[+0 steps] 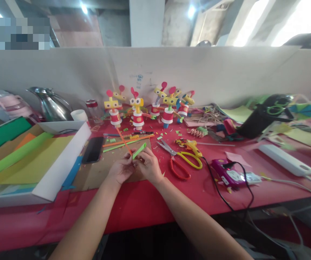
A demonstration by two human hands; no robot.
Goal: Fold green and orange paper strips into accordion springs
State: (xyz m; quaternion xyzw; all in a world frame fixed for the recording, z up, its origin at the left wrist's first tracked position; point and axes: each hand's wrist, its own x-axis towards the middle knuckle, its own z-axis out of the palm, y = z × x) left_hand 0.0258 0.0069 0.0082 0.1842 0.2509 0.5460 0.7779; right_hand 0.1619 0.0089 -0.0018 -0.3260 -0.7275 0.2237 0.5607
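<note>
One narrow orange paper strip [124,141], pinched near its near end in your closed left hand [122,168], and one bright-green paper strip [139,151], held in your curled right hand [148,164], both over the brown cardboard sheet [89,176]. Likely hazard: a loosened pinch, letting the strips slip where they converge, or a hard one, creasing them. Orientation: orange long axis slanting toward the far left, green toward the far right.

Orange strip [124,141], green strip [139,151]
</note>
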